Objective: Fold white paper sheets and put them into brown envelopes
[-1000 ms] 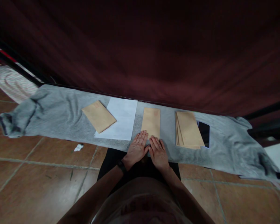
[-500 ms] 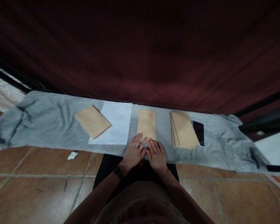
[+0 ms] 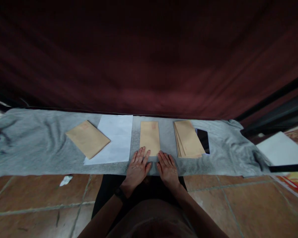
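Note:
A tan paper envelope (image 3: pixel 149 137) lies upright in front of me on a grey cloth (image 3: pixel 169 138). My left hand (image 3: pixel 137 167) rests flat, fingers stretched, its fingertips over the envelope's lower left corner. My right hand (image 3: pixel 168 168) lies flat too, with its fingertips at the lower right corner. Neither hand grips anything. To the left, other tan envelopes (image 3: pixel 88 138) lie slanted, partly covering white paper sheets (image 3: pixel 118 138). On the right is a fanned stack of several tan envelopes (image 3: pixel 190 138).
A dark-screened phone (image 3: pixel 203 140) lies beside the right stack, partly under it. Dark red fabric (image 3: pixel 149 66) hangs behind the cloth-covered surface. A crumpled white scrap (image 3: pixel 66 180) is on the tiled floor (image 3: pixel 208 201). A white flat board (image 3: pixel 283 148) sits at far right.
The view has turned slightly, shifting most things left. My hands have spread a little apart, the thumbs now separated, and have slid toward the envelope's lower edge, uncovering more of it.

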The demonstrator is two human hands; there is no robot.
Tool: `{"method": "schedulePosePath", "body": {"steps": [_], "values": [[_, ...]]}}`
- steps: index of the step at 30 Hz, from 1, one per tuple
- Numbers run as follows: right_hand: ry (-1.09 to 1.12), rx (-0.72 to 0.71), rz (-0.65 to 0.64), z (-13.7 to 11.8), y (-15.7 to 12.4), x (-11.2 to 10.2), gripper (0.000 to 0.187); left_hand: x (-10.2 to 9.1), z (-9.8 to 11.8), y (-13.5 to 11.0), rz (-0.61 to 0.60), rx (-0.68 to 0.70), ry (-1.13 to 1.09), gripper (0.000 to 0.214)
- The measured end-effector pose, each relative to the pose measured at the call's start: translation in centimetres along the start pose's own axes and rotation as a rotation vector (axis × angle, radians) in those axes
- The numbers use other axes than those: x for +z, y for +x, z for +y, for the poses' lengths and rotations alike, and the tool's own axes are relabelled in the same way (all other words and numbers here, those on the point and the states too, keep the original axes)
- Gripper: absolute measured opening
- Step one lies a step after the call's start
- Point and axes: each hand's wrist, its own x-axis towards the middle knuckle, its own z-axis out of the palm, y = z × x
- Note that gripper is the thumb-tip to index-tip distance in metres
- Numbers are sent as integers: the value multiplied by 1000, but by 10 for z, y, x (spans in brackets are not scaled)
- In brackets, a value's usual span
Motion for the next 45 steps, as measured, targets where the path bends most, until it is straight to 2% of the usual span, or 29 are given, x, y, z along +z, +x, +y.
{"method": "schedulePosePath", "body": {"steps": [7, 16, 22, 25, 29, 32, 36, 40, 42, 45], "values": [[-11, 18, 39, -2, 1, 3, 45, 19, -7, -3, 169, -194, -133, 57], [28, 59, 98, -6, 3, 11, 46, 17, -12, 26, 203, -399, -381, 51], [26, 81, 111, -11, 11, 9, 44, 23, -18, 41, 275, -403, -710, 68], [-20, 101, 94, -17, 20, 1, 46, 14, -6, 46, 315, -409, -862, 67], [-1, 144, 101, -20, 34, -12, 40, -15, 24, 54, 275, -411, -972, 57], [200, 203, 121, -16, 44, -20, 36, -37, 44, 58, 289, -365, -992, 51], [765, 489, 217, -9, 52, -25, 26, -50, 50, 57, 282, -290, -923, 43], [1422, 777, 158, -9, 52, -24, 29, -41, 38, 52, 300, -233, -662, 43], [1564, 887, 141, -10, 48, -22, 34, -31, 31, 50, 264, -180, -539, 47], [1589, 955, 82, -10, 41, -17, 40, -13, 25, 46, 178, -81, -371, 52]]}}
